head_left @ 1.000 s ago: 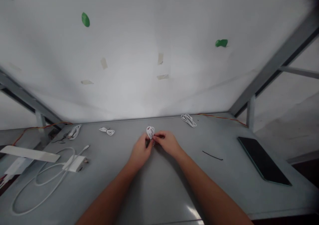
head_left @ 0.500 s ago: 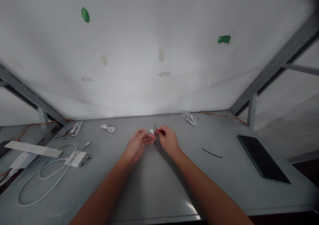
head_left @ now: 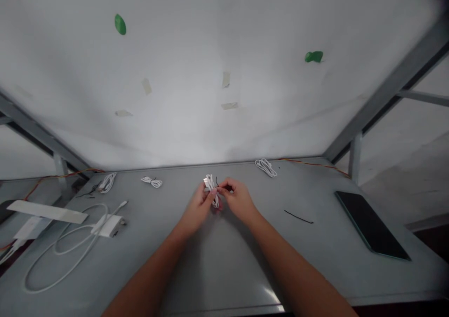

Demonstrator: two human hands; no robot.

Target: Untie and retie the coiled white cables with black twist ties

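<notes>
A coiled white USB cable (head_left: 211,190) is held over the middle of the tabletop (head_left: 224,270) – its loops are clamped by the fingers of the left hand (head_left: 198,209), and its USB plug (head_left: 206,181) is seen at the upper end. The fingers of the right hand (head_left: 238,198) are brought together, seemingly on a thin black wire (head_left: 216,181) just beside the loops.

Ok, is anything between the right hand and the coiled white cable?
Nothing visible. The right hand is right against the coiled white cable, with only a short black wire at its fingertips; the left hand holds the cable.
</notes>
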